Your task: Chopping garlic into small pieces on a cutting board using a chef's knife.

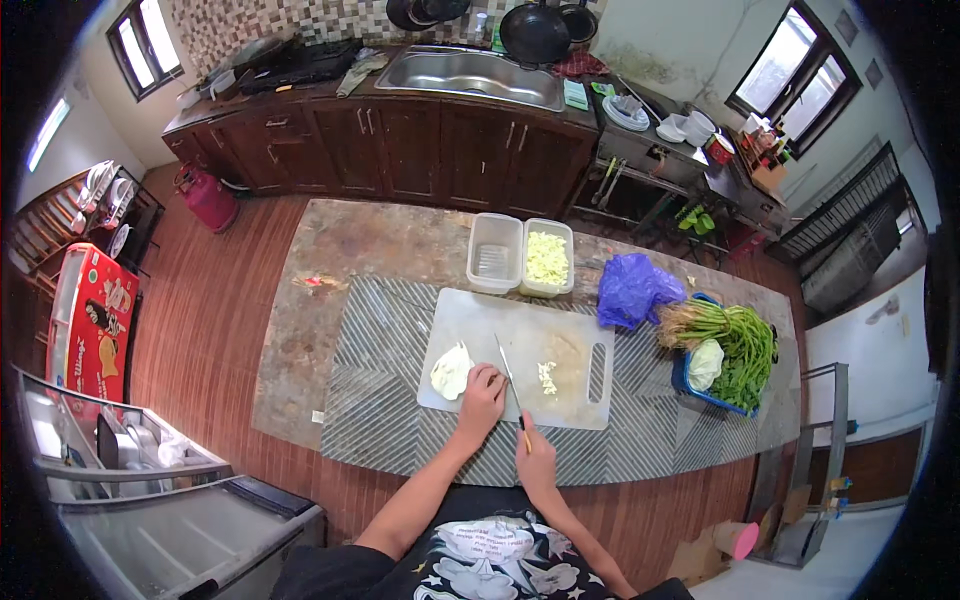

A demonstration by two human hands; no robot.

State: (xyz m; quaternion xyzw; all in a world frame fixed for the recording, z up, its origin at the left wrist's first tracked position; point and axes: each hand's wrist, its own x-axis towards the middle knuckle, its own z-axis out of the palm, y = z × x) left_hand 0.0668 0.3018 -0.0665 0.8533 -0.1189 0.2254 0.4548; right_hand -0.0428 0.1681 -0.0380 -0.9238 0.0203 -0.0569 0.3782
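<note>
A white plastic cutting board [517, 307] lies on the table before me. My left hand [484, 394] rests on the board at the right edge of a pale piece of cabbage [451, 372], its fingers bent; whether they grip a piece is hidden. In my right hand [535, 454] is a kitchen knife [510, 373], held by its yellowish handle, the blade slanting up and left just beside my left fingertips. Small chopped cabbage bits [547, 377] lie to the right of the blade. Beyond the board, a clear plastic container [494, 262] stands beside another container holding chopped cabbage [547, 259].
On the right, a blue basket [681, 375] holds long green vegetables [739, 330] and a cabbage head [705, 364]. A purple plastic bag [636, 289] lies between basket and containers. A patterned mat [375, 375] covers part of the table [292, 352]. Counter and sink [472, 75] are beyond.
</note>
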